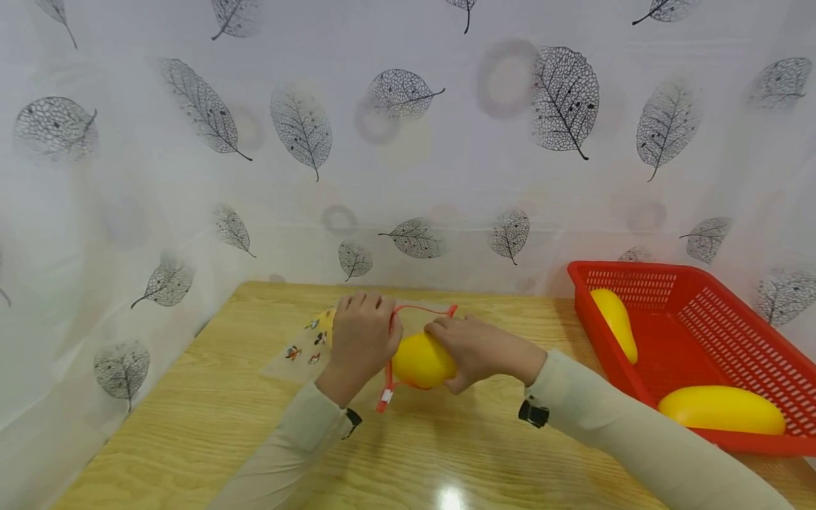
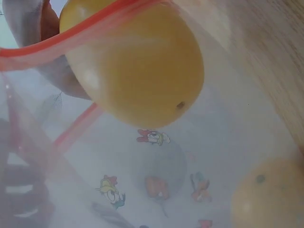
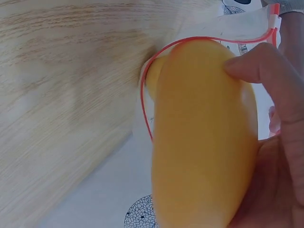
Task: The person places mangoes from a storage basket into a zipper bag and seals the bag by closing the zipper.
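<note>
My right hand (image 1: 474,350) grips a smooth yellow mango-shaped fruit (image 1: 423,361), thumb along its side in the right wrist view. The fruit's front end is within the mouth of a clear zip bag (image 1: 280,365) with a red zip edge and small cartoon prints. My left hand (image 1: 360,336) holds the bag by its red edge, palm down; its fingertips are mostly hidden. Through the film in the left wrist view, a second yellow fruit (image 2: 270,194) shows inside the bag. A white slider (image 1: 387,395) sits near the zip's lower end.
At the right stands a red plastic basket (image 1: 666,347) with mesh sides. Inside it lie a yellow fruit (image 1: 615,322) by the left wall and another yellow fruit (image 1: 720,409) at the front. A leaf-printed white curtain (image 1: 433,170) hangs behind the wooden table (image 1: 210,411).
</note>
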Tool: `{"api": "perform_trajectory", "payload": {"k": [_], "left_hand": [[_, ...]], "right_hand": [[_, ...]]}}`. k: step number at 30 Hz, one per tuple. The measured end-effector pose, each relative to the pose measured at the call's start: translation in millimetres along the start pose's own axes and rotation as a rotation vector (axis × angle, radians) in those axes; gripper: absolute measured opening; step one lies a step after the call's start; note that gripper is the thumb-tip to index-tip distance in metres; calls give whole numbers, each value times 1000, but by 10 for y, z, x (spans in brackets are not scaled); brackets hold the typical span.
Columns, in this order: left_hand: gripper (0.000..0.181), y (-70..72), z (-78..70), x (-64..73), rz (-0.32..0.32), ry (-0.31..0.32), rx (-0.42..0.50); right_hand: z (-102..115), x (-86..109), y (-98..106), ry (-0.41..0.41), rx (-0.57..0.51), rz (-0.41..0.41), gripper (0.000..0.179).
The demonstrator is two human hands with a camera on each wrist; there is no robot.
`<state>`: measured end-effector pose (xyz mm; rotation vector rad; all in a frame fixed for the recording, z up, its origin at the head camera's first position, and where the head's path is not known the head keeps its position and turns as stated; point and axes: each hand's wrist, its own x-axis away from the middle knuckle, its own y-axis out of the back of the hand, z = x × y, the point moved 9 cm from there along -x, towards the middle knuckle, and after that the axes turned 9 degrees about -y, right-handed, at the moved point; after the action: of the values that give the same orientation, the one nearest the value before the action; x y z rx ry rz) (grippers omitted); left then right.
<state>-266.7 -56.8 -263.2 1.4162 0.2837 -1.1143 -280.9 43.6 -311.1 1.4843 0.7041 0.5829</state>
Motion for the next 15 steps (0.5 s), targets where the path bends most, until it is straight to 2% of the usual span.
{"api": "perform_trajectory", "payload": {"k": [10, 15], "left_hand": [[13, 32, 16, -16, 6, 12, -6], [13, 68, 19, -28, -2, 15, -7]], "right_hand": [[86, -45, 93, 34, 60, -151, 79], [126, -53, 52, 62, 109, -184, 81]]}}
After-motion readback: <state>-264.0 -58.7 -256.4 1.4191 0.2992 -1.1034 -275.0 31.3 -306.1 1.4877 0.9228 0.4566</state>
